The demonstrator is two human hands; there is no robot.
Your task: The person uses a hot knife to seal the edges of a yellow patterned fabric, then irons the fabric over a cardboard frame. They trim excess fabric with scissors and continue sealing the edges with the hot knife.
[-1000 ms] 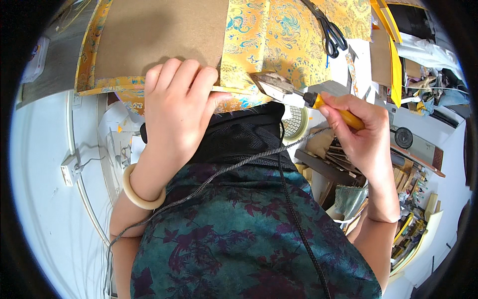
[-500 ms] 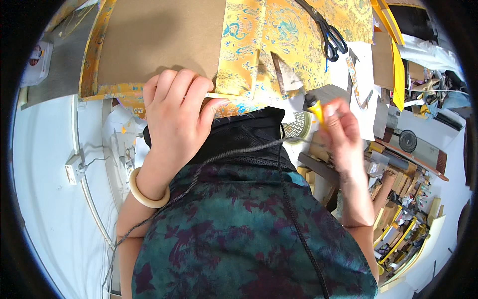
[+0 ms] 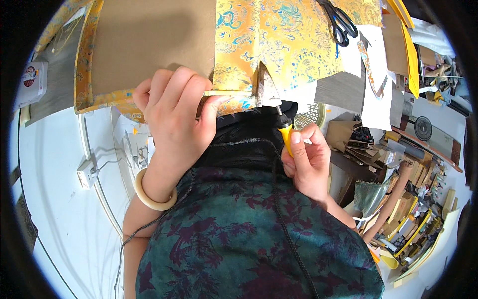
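My right hand (image 3: 308, 159) grips the yellow handle of a small iron (image 3: 269, 88) with a pointed, flat metal head. The head rests at the front edge of a gold brocade cloth (image 3: 298, 55) patterned in blue. My left hand (image 3: 174, 107), with a cream bangle at the wrist, is closed around a slim cream stick (image 3: 229, 93). That stick lies along the cloth's front edge, its far end reaching the iron's head. Under the left fingers is the edge of a brown board (image 3: 149, 45), bordered by the same brocade.
Black-handled scissors (image 3: 343, 27) lie on the brocade at the far right. White paper (image 3: 373, 99) with a brocade strip (image 3: 366, 55) sits beside them. A dark cord (image 3: 234, 143) crosses my lap. Below the table edge are a woven basket (image 3: 311, 117) and stacked boards at right.
My right hand has moved left and slightly down, bringing the iron's head against the stick's end at the cloth edge. My left hand keeps its hold; the view has shifted a little.
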